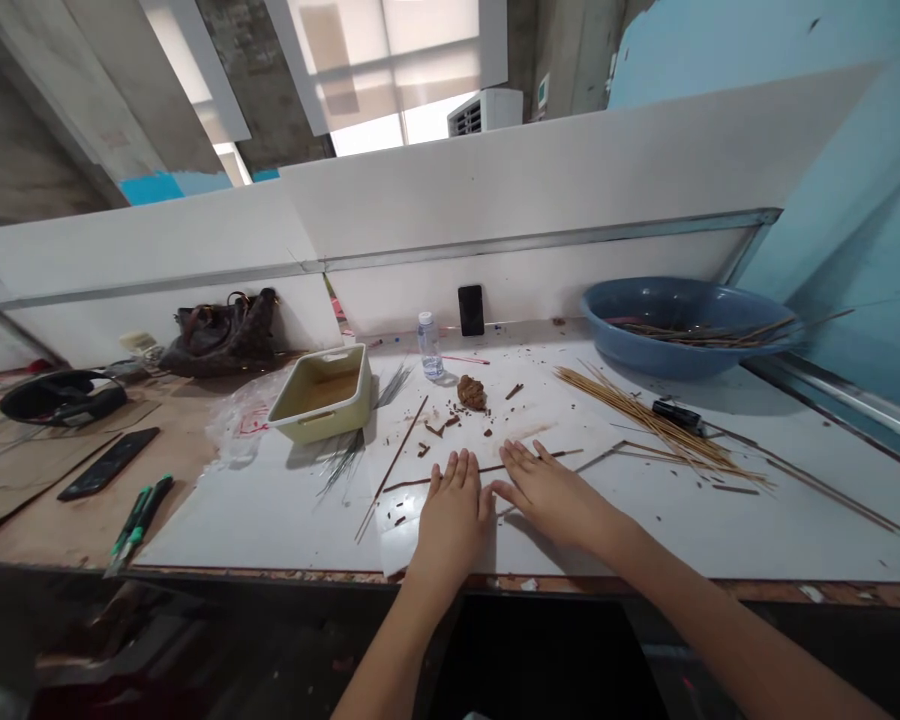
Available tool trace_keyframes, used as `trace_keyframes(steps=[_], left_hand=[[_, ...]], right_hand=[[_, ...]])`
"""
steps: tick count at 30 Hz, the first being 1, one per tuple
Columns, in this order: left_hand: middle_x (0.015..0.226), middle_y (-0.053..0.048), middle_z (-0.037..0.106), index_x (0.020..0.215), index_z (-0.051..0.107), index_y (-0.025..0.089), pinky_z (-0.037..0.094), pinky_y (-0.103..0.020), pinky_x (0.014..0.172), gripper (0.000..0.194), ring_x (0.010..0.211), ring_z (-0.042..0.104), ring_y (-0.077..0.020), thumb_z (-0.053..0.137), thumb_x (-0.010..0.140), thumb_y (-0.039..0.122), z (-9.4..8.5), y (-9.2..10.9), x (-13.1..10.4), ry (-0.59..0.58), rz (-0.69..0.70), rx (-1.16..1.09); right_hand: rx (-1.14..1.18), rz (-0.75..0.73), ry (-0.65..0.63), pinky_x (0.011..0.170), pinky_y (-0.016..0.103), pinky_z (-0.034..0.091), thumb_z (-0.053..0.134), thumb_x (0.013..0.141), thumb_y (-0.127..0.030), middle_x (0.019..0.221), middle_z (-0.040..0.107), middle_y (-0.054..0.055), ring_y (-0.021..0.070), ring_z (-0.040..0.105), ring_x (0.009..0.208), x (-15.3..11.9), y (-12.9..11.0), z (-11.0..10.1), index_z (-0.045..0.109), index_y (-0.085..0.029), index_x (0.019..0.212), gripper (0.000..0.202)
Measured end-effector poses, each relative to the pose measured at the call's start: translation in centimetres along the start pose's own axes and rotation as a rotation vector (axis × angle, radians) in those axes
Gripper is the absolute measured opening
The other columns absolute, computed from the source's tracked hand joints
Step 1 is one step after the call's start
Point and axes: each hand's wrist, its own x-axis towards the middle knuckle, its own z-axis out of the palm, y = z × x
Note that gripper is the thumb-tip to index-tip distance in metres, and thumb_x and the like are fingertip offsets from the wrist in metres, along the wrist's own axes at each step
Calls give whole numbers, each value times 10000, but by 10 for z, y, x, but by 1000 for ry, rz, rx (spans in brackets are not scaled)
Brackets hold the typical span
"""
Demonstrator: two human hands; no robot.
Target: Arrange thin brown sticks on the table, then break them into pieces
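My left hand (454,505) lies flat with its fingers stretched out, over a thin stick coated in brown paste (406,486). Beside it, my right hand (544,485) is also flat on that stick, palm down and fingers spread a little. The stick pokes out past both hands; its middle is hidden under the fingers. Just beyond them sits a lump of brown dough (471,393) with crumbs and small bits around it. To the left lies another thin brown stick (403,455). A bundle of bare tan sticks (630,410) is spread to the right.
A clear bottle (430,350) and an upright phone (471,311) stand at the back. Left are a yellow-green basin (322,425), thin wires (341,460), green-handled cutters (141,520) and a handbag (221,335). A blue tub (667,350) with sticks and a black cylinder (677,416) are right.
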Motion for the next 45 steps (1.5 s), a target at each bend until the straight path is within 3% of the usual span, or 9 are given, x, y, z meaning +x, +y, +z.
trace_keyframes(steps=[3,9,17,24,29,32,39,42,45], left_hand=[[1726,-188,393,1652,430,38,303,-551,1344,596,1639,336,-315,355,1135,325,0,0,1,1,-25,-5],[1725,-161,396,1672,414,83,352,-554,1323,594,1626,367,-308,371,1127,314,22,-3,-35,60,40,26],[1711,-202,413,1638,461,43,324,-588,1327,584,1625,367,-335,289,1154,323,3,-3,2,48,-21,29],[1724,-170,398,1677,400,77,355,-574,1321,585,1625,369,-303,307,1155,325,17,-7,-40,65,41,37],[1710,-194,410,1647,447,48,317,-588,1334,574,1627,355,-326,335,1149,313,4,-5,-16,36,-21,42],[1710,-194,410,1641,452,37,290,-589,1344,577,1630,352,-327,327,1153,319,-2,-3,-5,37,-55,55],[1729,-155,396,1672,409,74,331,-570,1333,581,1626,370,-301,295,1163,329,13,-12,-41,57,35,99],[1722,-163,408,1662,426,65,326,-554,1336,575,1628,363,-303,285,1164,315,9,-12,-28,44,5,88],[1711,-191,416,1646,439,25,289,-558,1350,588,1633,351,-320,295,1163,328,2,-7,-6,43,-79,79]], right_hand=[[-19,41,32,1334,565,290,353,1142,-558,1695,398,261,335,346,1621,4,0,5,408,-43,1667,738],[-13,62,48,1334,529,322,340,1115,-663,1715,354,255,353,351,1619,-37,-13,29,404,-5,1660,857],[-5,42,-56,1343,561,268,269,1156,-529,1720,358,255,329,289,1642,3,2,-4,415,-39,1665,722],[37,46,37,1315,581,342,356,1123,-629,1732,338,230,341,334,1626,-42,-7,22,388,-95,1691,780],[25,22,19,1318,605,314,380,1140,-526,1713,393,222,343,332,1627,-17,2,10,410,-141,1691,672],[27,52,-3,1333,592,277,377,1140,-513,1733,349,238,334,275,1649,-4,6,6,364,-88,1700,703],[-1,28,55,1311,578,347,337,1135,-597,1734,348,237,345,341,1624,-47,4,27,389,-88,1690,755],[-11,-56,36,1307,616,334,398,1141,-475,1720,372,242,363,336,1624,-34,12,19,464,-118,1660,633],[-29,-23,-5,1313,617,311,397,1138,-440,1715,349,274,371,299,1633,-10,19,9,461,-71,1651,635]])
